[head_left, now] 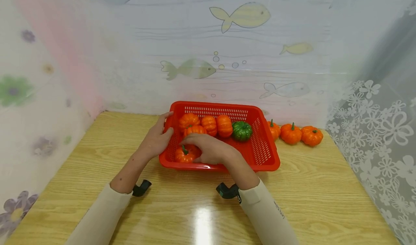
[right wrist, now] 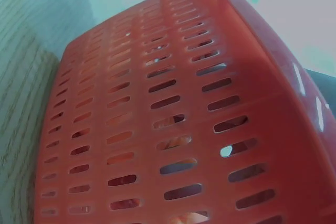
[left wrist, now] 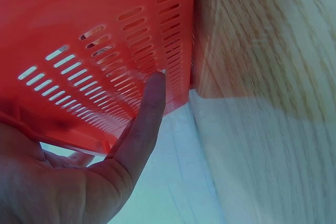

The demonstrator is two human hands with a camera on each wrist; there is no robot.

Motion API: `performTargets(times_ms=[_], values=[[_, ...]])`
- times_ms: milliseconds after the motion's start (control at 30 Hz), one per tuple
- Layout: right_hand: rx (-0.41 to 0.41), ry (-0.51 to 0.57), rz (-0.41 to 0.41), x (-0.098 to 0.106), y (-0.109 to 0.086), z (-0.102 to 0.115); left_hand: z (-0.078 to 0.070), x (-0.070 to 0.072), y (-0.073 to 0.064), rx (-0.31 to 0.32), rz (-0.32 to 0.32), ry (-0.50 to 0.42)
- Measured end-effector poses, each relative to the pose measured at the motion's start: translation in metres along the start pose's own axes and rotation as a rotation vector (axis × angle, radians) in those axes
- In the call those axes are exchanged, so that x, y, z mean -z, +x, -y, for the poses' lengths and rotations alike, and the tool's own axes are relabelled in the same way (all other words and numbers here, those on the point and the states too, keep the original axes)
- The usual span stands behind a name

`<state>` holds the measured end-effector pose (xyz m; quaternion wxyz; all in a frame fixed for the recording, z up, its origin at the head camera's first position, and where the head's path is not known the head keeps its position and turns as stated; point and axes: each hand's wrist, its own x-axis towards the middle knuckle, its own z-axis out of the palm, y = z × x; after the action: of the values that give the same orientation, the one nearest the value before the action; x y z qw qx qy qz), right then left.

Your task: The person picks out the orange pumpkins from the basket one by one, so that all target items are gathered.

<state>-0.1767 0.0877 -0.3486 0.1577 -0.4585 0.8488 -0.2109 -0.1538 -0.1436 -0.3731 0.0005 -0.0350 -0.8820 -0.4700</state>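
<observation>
A red slotted plastic basket stands on the wooden table. My left hand grips its left rim, and in the left wrist view one finger lies along the outer wall. Reaching over the front rim, my right hand curls its fingers round an orange toy pumpkin with a green stem, in the front left corner. Its fingertips are partly hidden. Behind it are more orange pumpkins and a green pumpkin. The right wrist view shows mostly the basket's slotted wall.
To the right of the basket, orange pumpkins stand in a row on the table. A curtain with printed fish hangs behind the table. Dark wrist devices show by both sleeves.
</observation>
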Motion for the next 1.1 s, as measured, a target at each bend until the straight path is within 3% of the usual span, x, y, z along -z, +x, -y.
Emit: performTargets(times_ms=[333,700,1100], values=[[0.039,0.001,-0.028,0.001,-0.001,-0.004,0.0,0.001,0.001,0.003,0.006,0.004],[0.1,0.093,-0.087,0.003,-0.005,-0.011,-0.002,0.0,0.002,0.016,0.013,0.003],[0.052,0.044,-0.107,0.0,-0.004,-0.008,-0.002,0.0,0.001,0.007,0.012,-0.004]])
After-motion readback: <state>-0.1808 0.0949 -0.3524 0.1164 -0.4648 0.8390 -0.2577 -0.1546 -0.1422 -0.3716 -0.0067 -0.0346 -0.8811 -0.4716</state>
